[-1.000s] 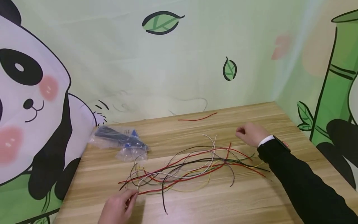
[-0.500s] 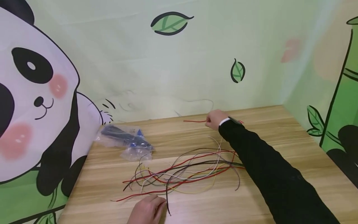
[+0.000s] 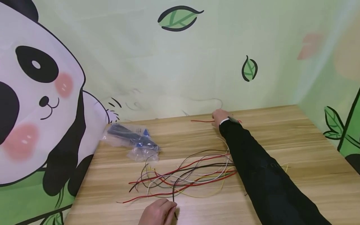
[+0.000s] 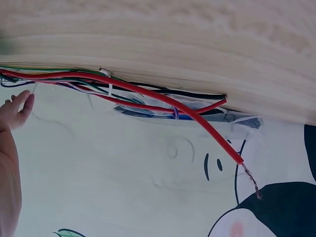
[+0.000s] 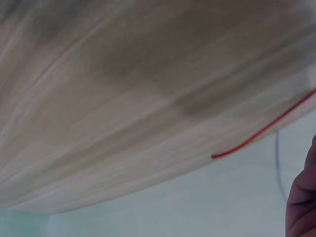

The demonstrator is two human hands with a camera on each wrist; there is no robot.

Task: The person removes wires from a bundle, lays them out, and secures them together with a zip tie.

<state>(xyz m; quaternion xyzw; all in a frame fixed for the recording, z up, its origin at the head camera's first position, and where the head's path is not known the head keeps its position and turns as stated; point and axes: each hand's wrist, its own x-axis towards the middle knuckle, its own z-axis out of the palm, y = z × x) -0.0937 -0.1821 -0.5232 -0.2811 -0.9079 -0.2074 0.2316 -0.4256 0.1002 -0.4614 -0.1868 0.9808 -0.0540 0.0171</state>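
Observation:
In the head view, my left hand (image 3: 157, 212) is near the table's front edge, fingertips pinching a black wire (image 3: 173, 189) close to its lower end. A red wire (image 4: 207, 126) with a bare copper end passes close in the left wrist view. At the table's back edge, my right hand (image 3: 220, 117) has its fingertips at a short red wire (image 3: 201, 121) and covers the right part of it. One end of that red wire (image 5: 252, 139) shows on the tabletop in the right wrist view, beside the curled fingers (image 5: 302, 197).
Loose red, black, white, yellow and purple wires lie in a tangled bundle (image 3: 191, 175) mid-table, partly under my right sleeve (image 3: 270, 175). A clear plastic bag (image 3: 133, 137) of dark strips lies at the back left. The printed backdrop (image 3: 168, 72) rises behind the wooden table (image 3: 298, 131).
My right hand has reached left and back from beside the bundle to the short red wire. My left hand has let go of a red wire's end and moved right to the black wire.

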